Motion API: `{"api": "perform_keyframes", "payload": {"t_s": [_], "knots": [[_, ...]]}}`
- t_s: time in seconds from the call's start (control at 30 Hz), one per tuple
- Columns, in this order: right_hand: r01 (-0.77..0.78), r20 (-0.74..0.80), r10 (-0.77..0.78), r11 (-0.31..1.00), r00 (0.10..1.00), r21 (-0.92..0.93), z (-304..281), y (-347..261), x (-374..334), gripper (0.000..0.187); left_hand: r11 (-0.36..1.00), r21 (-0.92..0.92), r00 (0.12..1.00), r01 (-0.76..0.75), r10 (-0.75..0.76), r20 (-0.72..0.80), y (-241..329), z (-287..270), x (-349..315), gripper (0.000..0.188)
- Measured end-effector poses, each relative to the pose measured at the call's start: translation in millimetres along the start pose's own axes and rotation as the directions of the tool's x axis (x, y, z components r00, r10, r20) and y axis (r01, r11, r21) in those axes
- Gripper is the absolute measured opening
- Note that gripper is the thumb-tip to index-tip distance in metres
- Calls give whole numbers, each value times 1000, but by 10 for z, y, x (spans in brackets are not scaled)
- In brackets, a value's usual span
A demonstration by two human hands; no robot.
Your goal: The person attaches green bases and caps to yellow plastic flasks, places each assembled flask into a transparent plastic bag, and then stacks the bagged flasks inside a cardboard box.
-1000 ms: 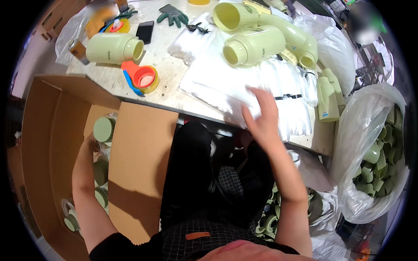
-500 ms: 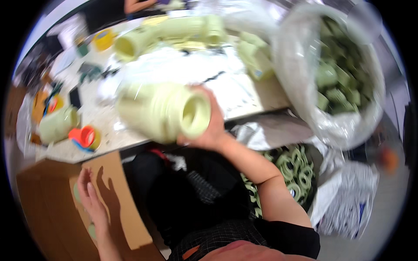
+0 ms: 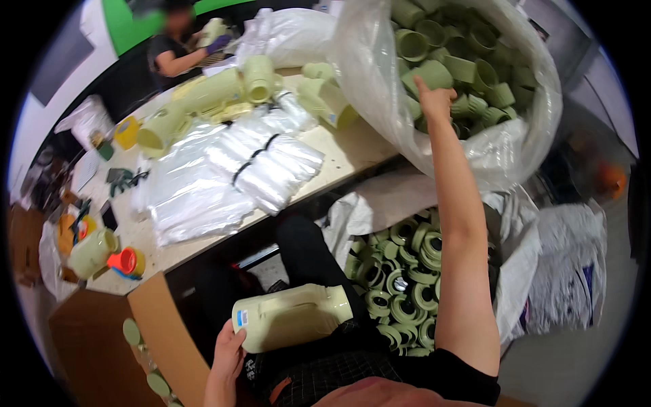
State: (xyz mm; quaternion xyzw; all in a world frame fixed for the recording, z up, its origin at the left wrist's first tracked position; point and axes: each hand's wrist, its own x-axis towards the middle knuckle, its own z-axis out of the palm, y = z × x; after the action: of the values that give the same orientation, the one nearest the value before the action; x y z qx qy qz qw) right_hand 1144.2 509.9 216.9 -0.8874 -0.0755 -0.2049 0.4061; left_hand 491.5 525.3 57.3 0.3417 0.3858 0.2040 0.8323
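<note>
Now L hand [image 3: 228, 351] fingers grip pale-green fitting [image 3: 291, 317]; R hand [image 3: 434, 102] fingers curl on bagged coupling [image 3: 428, 74].

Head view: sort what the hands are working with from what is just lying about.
In hand:
- left hand holding the pale green pipe fitting on the lap
- right hand reaching into the clear bag of green fittings

Lying about:
- stack of clear plastic bags
- tape rolls
- sack of green rings
- cardboard box
</note>
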Motion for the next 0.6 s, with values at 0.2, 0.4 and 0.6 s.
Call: {"api": "perform_keyframes", "payload": {"t_s": [0.2,0.4,0.6], "knots": [[-94,218,85,995,972,31,129,143,408,144,986,-7,966,-165,160,-201,-112,-10,-8,31],[448,-115,-463,884,879,-134,-925,282,-124,82,929,-201,924,-311,247,-291,-15,-133,56,42],[80,570,-601,724,560,685,-1270,318,-2021,77,930,-280,967,-237,201,-154,107,-7,421,40]]}}
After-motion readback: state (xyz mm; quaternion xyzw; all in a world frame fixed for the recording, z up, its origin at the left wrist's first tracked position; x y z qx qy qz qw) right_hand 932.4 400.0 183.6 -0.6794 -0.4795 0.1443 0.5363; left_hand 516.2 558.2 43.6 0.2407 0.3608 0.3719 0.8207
